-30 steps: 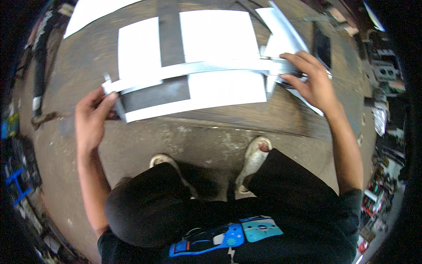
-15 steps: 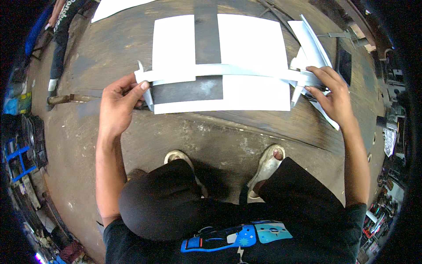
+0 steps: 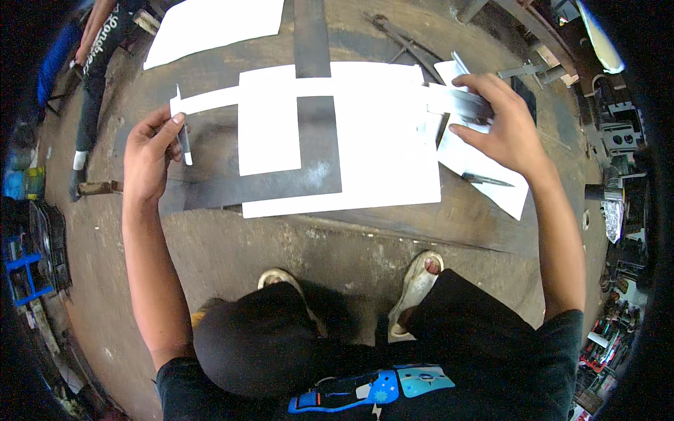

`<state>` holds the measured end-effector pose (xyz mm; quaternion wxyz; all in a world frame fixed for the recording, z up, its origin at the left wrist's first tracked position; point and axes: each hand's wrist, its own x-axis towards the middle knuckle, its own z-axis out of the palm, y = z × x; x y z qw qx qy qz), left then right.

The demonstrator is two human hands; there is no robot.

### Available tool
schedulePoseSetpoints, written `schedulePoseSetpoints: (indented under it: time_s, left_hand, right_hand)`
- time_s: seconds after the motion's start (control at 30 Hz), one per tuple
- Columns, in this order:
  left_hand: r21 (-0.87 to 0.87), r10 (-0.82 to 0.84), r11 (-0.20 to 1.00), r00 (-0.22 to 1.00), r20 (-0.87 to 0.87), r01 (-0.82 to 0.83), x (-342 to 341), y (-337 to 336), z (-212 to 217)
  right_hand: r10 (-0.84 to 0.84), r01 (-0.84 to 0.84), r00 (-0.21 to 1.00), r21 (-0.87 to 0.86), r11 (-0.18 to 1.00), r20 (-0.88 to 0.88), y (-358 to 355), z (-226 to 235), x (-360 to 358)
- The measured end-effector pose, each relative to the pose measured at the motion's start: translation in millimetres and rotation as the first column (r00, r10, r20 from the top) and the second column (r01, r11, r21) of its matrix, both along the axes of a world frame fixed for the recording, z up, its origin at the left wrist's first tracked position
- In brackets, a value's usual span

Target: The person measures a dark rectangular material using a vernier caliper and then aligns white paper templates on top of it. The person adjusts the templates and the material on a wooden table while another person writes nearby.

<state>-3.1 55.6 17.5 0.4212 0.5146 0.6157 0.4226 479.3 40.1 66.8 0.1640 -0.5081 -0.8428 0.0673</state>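
Roughly: left hand [image 3: 149, 151] pinches the left end of a long white strip [image 3: 232, 95], grip closed on it w/ a small pale stick-like piece; right hand [image 3: 502, 130] grips the strip's right end, fingers curled shut. Strip spans across the white sheet [image 3: 386, 161] & dark steel plate [image 3: 312, 126]. Looks thin, light, bendy, prob. sharp-edged, so best held at both ends. Surface under the sheet: rough, scuffed floor [image 3: 351, 245]. Right of the sheet: cluttered tools [image 3: 611, 133].

Metal workshop: steel sheets [image 3: 260, 189], scattered tools [image 3: 400, 35].
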Motion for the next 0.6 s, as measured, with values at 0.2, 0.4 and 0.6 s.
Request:
schedulePoseSetpoints:
  time_s: [0.2, 0.4, 0.6]
  left_hand:
    - [-0.082, 0.006, 0.997, 0.998, 0.068, 0.000, -9, 18, -12]
    - [-0.014, -0.015, 1.000, 0.995, 0.101, 0.017, -16, 11, -16]
    - [0.100, 0.043, 0.993, 0.982, 0.183, -0.062, -40, -17, -12]
  right_hand:
    - [-0.054, 0.057, 0.998, -0.138, 0.989, 0.023, 37, -7, -3]
    - [-0.001, -0.002, 0.999, -0.086, 0.996, -0.042, 23, -10, -3]
    - [0.019, -0.020, 1.000, -0.013, 1.000, -0.022, -18, 18, -9]
